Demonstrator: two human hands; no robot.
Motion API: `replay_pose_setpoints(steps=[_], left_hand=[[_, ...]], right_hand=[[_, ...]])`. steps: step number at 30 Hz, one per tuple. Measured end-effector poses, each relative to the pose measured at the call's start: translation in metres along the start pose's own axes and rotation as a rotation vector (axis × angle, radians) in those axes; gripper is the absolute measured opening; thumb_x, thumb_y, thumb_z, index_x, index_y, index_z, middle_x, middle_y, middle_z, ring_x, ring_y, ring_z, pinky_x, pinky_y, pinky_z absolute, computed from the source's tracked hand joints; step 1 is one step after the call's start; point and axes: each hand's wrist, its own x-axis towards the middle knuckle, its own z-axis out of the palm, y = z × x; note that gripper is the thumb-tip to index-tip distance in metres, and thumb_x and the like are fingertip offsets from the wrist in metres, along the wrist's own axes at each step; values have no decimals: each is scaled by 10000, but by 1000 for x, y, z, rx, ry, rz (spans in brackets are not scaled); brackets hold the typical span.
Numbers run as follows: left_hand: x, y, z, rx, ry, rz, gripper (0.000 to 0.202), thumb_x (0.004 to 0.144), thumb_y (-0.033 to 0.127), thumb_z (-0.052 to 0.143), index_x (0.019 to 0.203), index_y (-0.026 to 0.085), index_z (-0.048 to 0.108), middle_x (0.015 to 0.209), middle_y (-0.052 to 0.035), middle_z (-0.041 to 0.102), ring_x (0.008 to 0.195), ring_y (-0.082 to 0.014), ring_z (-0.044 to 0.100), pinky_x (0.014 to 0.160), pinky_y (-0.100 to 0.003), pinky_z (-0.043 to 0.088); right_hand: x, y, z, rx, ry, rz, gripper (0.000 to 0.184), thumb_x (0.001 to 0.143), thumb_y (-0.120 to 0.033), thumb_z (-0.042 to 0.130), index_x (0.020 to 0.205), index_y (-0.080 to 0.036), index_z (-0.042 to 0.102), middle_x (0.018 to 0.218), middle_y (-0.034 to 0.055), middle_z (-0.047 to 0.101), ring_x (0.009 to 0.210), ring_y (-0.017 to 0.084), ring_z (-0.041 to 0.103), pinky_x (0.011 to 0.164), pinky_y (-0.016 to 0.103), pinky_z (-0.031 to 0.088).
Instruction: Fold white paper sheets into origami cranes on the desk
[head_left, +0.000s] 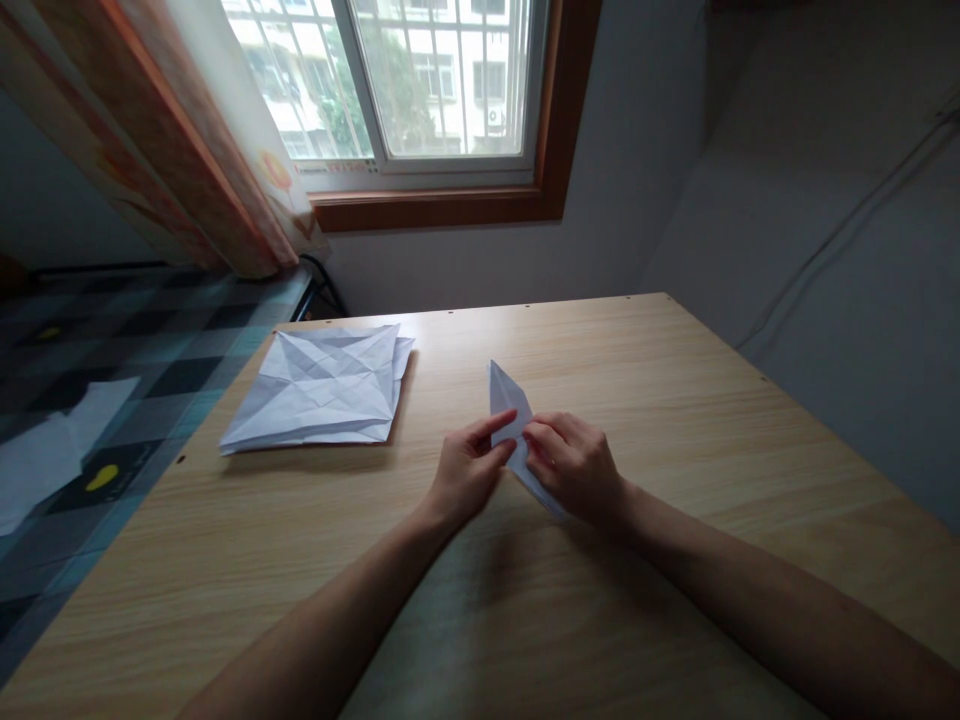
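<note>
A folded sheet of white paper is held up over the middle of the table, one pointed corner facing away from me. My left hand grips its left edge between thumb and index finger. On the right side, my right hand pinches the same paper with bent fingers. Its lower part slants down toward the right, partly hidden behind my right hand. To the left lies a stack of creased white paper sheets, apart from both hands.
The light wooden table reaches toward a wall with a window. Left of it is a bed with a checked cover, bearing loose white paper. A patterned curtain hangs at the upper left. A cable runs along the right wall.
</note>
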Motion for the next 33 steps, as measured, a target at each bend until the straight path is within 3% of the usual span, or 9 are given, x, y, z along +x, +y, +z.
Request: replay_pose_setpoints(steps=[12,21,25,33], left_hand=[[-2,1,1,30,-32,-5,386,713,205,724,1098,174,730,981,-64,761,814,-186,678,731,-298,537],[-2,2,2,39,-27,37,373,699,155,712,1069,178,742,1013,-73,758,892,-201,687,814,-306,536],[-1,0,1,4,-35,12,401,704,159,705,1104,164,726,1016,-80,757,888,-200,694,793,-296,539],[-2,4,1,-5,-76,-51,408,688,137,681,1093,139,727,941,-86,766,760,-177,693,665,-259,525]], right_hand=[[-1,1,0,126,-15,80,244,839,-61,477,1014,-212,556,1049,98,646,914,211,653,744,321,557],[1,3,-1,162,-68,125,230,868,-188,552,1091,-224,595,1061,93,581,886,210,613,778,367,552],[3,4,-3,131,-127,101,170,871,-251,568,1033,-211,599,1017,88,540,845,203,575,734,364,544],[2,7,-2,133,-184,100,56,830,-195,548,886,-196,551,1011,91,521,826,196,558,697,338,525]])
